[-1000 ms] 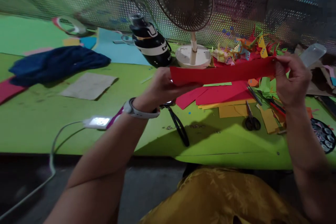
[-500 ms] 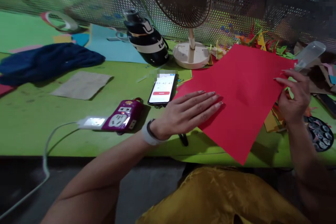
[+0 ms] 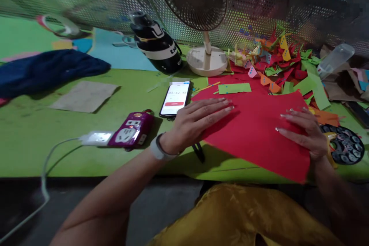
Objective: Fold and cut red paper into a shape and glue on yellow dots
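A large red paper sheet lies at the table's front edge, its near right corner sticking out over the edge. My left hand rests palm down on the sheet's left part, fingers stretched out. On the right part lies my right hand, fingers spread and bent slightly. Just past the sheet's far edge are a light green paper slip and more red paper. A thin black object, its kind unclear, pokes out below my left hand. The phone showing a timer is left of the sheet.
Cut paper scraps heap up at the back right. A fan and a black bottle stand behind. A purple power adapter with a cable is on the left, near dark blue cloth. A round black object sits far right.
The sheet's far right part has come down toward me, uncovering the scraps and the green slip. My right hand has moved from its right edge onto its surface. My left hand stays nearly in place.
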`<state>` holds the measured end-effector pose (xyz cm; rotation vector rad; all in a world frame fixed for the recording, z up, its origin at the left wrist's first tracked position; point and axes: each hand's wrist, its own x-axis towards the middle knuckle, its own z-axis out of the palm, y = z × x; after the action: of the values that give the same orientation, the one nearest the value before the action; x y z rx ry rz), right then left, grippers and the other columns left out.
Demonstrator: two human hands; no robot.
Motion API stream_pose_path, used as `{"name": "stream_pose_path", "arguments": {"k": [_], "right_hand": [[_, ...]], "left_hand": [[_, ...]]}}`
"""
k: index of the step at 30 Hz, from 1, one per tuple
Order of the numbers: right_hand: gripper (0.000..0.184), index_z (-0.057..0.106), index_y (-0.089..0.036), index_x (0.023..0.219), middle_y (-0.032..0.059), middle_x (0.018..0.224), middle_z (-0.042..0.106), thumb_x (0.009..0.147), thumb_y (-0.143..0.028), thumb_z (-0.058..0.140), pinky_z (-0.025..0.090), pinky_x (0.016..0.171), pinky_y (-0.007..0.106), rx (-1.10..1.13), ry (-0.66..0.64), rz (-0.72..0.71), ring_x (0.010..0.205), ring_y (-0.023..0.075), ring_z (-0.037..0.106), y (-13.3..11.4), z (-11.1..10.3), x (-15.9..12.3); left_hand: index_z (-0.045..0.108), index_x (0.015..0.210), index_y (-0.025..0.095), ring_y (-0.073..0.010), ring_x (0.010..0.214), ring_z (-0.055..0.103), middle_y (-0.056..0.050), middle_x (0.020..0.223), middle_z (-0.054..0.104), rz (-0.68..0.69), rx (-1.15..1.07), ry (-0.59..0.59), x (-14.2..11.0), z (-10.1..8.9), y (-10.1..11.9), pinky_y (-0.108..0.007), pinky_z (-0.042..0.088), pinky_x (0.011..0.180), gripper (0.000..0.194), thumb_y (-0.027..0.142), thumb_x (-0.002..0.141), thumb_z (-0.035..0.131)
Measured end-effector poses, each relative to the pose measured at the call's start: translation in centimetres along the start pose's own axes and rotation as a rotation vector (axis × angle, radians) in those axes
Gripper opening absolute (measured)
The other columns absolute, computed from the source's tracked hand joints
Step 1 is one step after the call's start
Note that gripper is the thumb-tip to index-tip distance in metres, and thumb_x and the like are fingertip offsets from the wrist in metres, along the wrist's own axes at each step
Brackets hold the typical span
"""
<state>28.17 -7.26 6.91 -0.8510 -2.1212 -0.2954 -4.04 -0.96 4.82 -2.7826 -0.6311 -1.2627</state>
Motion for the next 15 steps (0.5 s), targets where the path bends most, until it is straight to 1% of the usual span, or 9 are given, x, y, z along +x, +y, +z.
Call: {"name": "stream_pose_path", "arguments": {"k": [2, 3, 6, 8, 11, 14, 15], "right_hand": [[0.037, 0.065, -0.042, 0.125, -0.0010, 0.118, 0.071, 0.098, -0.020, 0.053, 0.051, 0.104, 0.041, 0.035, -0.080, -0.003, 0.114, 0.0189, 0.066, 0.0, -0.3, -1.1], [0.037, 0.065, -0.041, 0.126, -0.0003, 0.118, 0.071, 0.098, -0.019, 0.052, 0.051, 0.104, 0.040, 0.054, -0.099, -0.016, 0.114, 0.0185, 0.066, -0.2, -0.3, -1.6], [0.040, 0.061, -0.038, 0.132, 0.0017, 0.119, 0.071, 0.098, -0.019, 0.052, 0.052, 0.104, 0.040, 0.142, -0.134, -0.009, 0.116, 0.0184, 0.065, -0.9, -0.5, -2.6], [0.040, 0.058, -0.039, 0.134, 0.0017, 0.118, 0.072, 0.100, -0.022, 0.048, 0.053, 0.103, 0.041, 0.214, -0.167, 0.044, 0.116, 0.0185, 0.065, -1.3, -0.5, -2.8], [0.039, 0.056, -0.038, 0.137, 0.0023, 0.113, 0.075, 0.103, -0.029, 0.040, 0.053, 0.102, 0.041, 0.365, -0.218, 0.092, 0.112, 0.0185, 0.068, -1.2, -0.4, -3.1], [0.042, 0.059, -0.036, 0.135, 0.0022, 0.108, 0.077, 0.105, -0.039, 0.029, 0.054, 0.101, 0.041, 0.564, -0.319, 0.160, 0.103, 0.0171, 0.072, -0.4, -0.2, -3.7], [0.043, 0.062, -0.036, 0.132, 0.0014, 0.107, 0.078, 0.105, -0.042, 0.029, 0.054, 0.100, 0.040, 0.626, -0.358, 0.198, 0.101, 0.0169, 0.073, -0.2, -0.1, -4.0]], "left_hand": [[0.035, 0.153, 0.030, -0.0207, 0.124, 0.062, -0.010, 0.133, 0.066, 0.031, -0.062, -0.027, -0.8, 0.2, -0.7, -0.036, 0.053, 0.103, 0.061, 0.018, 0.097, 0.057], [0.034, 0.153, 0.031, -0.0210, 0.126, 0.061, -0.011, 0.136, 0.065, 0.027, -0.100, -0.075, -1.1, 0.5, -0.9, -0.036, 0.053, 0.103, 0.062, 0.019, 0.096, 0.058], [0.040, 0.150, 0.032, -0.0216, 0.130, 0.058, -0.011, 0.143, 0.059, -0.012, -0.259, -0.258, -1.7, 1.5, -0.9, -0.038, 0.051, 0.105, 0.055, 0.017, 0.099, 0.050], [0.044, 0.148, 0.031, -0.0213, 0.130, 0.057, -0.011, 0.144, 0.058, -0.032, -0.405, -0.331, -2.0, 2.5, -0.7, -0.037, 0.050, 0.106, 0.051, 0.015, 0.100, 0.046], [0.049, 0.146, 0.030, -0.0216, 0.132, 0.055, -0.011, 0.145, 0.056, -0.100, -0.620, -0.369, -2.6, 3.9, -0.6, -0.038, 0.049, 0.108, 0.052, 0.012, 0.097, 0.048], [0.059, 0.138, 0.030, -0.0232, 0.128, 0.059, -0.011, 0.137, 0.063, -0.183, -0.793, -0.385, -3.1, 4.6, -0.8, -0.040, 0.050, 0.106, 0.047, 0.013, 0.094, 0.055], [0.062, 0.135, 0.029, -0.0241, 0.127, 0.060, -0.011, 0.135, 0.065, -0.211, -0.837, -0.389, -3.1, 4.6, -0.9, -0.041, 0.050, 0.107, 0.044, 0.016, 0.093, 0.057]]}}
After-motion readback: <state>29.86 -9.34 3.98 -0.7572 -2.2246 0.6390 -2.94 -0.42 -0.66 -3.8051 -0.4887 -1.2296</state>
